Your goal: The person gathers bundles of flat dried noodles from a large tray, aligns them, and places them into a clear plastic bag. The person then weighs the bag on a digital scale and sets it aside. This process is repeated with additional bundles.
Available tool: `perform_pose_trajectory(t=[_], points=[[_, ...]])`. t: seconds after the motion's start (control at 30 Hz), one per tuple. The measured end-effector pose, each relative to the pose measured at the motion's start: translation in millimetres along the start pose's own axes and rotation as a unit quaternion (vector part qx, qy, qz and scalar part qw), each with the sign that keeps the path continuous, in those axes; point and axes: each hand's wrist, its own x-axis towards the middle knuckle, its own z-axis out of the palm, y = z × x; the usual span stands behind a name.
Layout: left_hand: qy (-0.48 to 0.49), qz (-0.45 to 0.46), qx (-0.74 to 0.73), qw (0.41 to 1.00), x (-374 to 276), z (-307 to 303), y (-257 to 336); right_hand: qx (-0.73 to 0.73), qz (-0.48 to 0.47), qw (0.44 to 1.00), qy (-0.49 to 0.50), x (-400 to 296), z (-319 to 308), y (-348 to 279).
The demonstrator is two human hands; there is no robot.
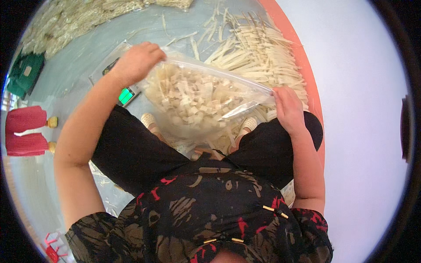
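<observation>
A large clear plastic bag (197, 98) with many small pale, flat pieces inside is stretched between my hands, above the floor and between my knees. My left hand (139, 62) grips the bag's upper left edge. The right corner of that edge is pinched in the fingers of my right hand (289, 107). Partly hidden behind my left wrist is a digital scale (126, 96) with a lit green display. What the pieces are made of, I cannot tell.
Long pale strips (263, 56) lie heaped beyond the bag, beside the white wall (361, 115). Bulky clear bags (82, 19) fill the far left. A green bag (26, 74) lies below them. Another person's red-trousered legs (26, 131) stand at the left.
</observation>
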Motion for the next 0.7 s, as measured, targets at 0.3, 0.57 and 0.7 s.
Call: perform_pose_trajectory(t=[0.3,0.57,0.7], points=[[-0.028,-0.257,0.016,0.966,-33,22,-66,-0.003,-0.011,1.0,0.022,0,18,3],[-0.023,-0.419,-0.185,0.889,-55,39,-125,0.045,0.053,0.997,0.027,-2,18,11],[0.006,-0.406,-0.528,0.746,-26,17,-57,0.061,0.085,0.994,0.023,-3,21,15]])
